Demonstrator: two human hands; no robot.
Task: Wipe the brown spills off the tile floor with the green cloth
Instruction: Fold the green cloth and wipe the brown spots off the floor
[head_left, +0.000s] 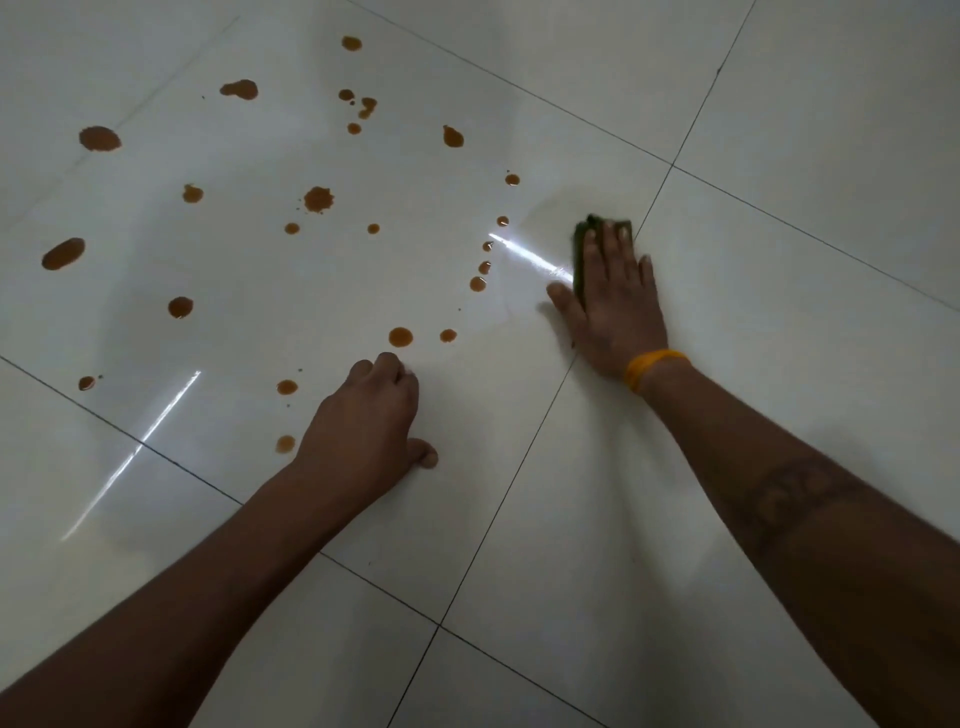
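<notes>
Brown spills (318, 199) were scattered over the left and middle of the white tile floor (779, 364). Left hand (363, 426): curled, empty, braced on the tile. Right hand (613, 306): fingers straight, pressed flat on the green cloth (584, 234), orange wristband (652, 366) worn.

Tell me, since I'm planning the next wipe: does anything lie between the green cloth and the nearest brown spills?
Nothing visible: bare tile floor separates the green cloth under the right hand from the brown spills.

Spills (318, 199) lie left of the cloth (587, 228).
</notes>
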